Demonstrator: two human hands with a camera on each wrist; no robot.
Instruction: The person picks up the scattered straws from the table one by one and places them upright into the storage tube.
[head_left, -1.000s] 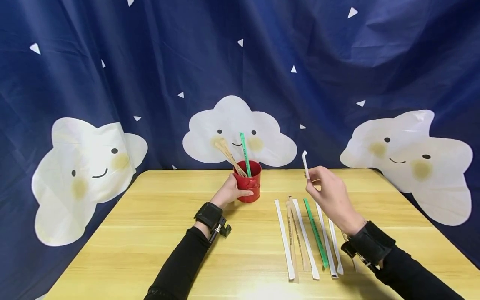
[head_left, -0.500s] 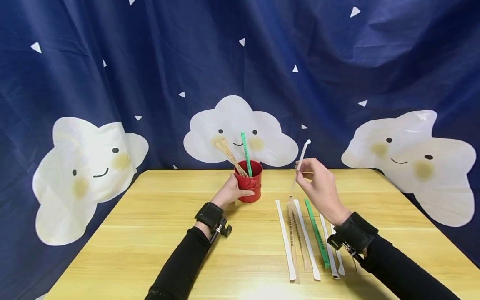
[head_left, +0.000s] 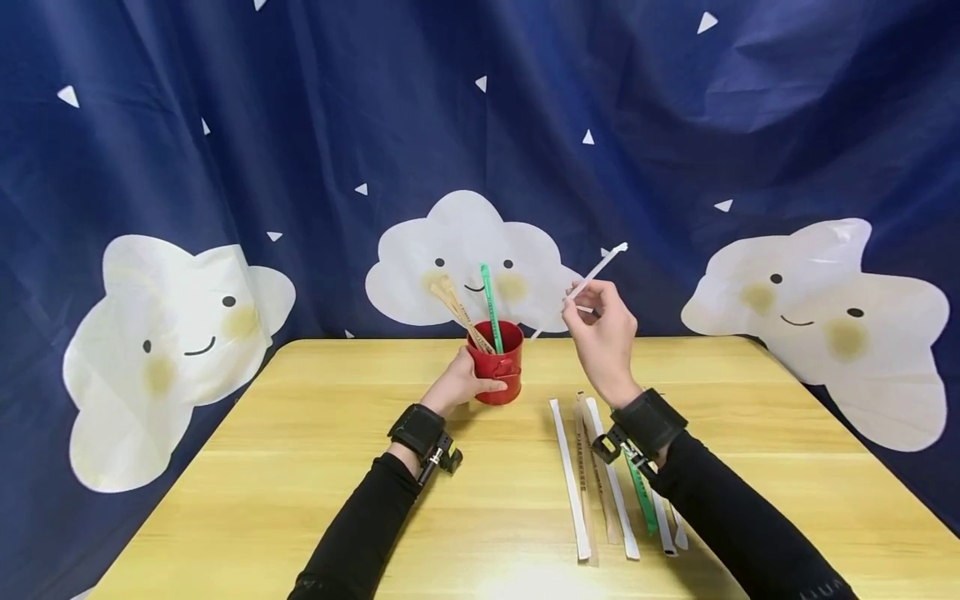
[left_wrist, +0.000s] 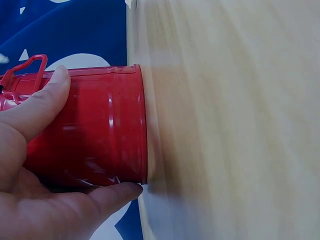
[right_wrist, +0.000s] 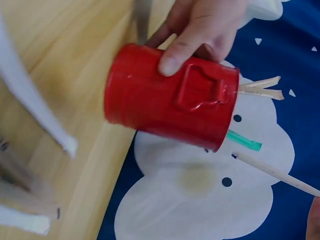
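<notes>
Above the table, the right hand hovers, fingers pinching a straw; the left hand clasps a cup.

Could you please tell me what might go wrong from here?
The white straw in the right hand is tilted, its lower end near the rim of the red cup, so it might hit the rim or miss the opening.
The tan straws and green straw in the cup lean apart and could snag it.
If the left hand loosened its grip, a knock could perhaps shift the cup.
</notes>
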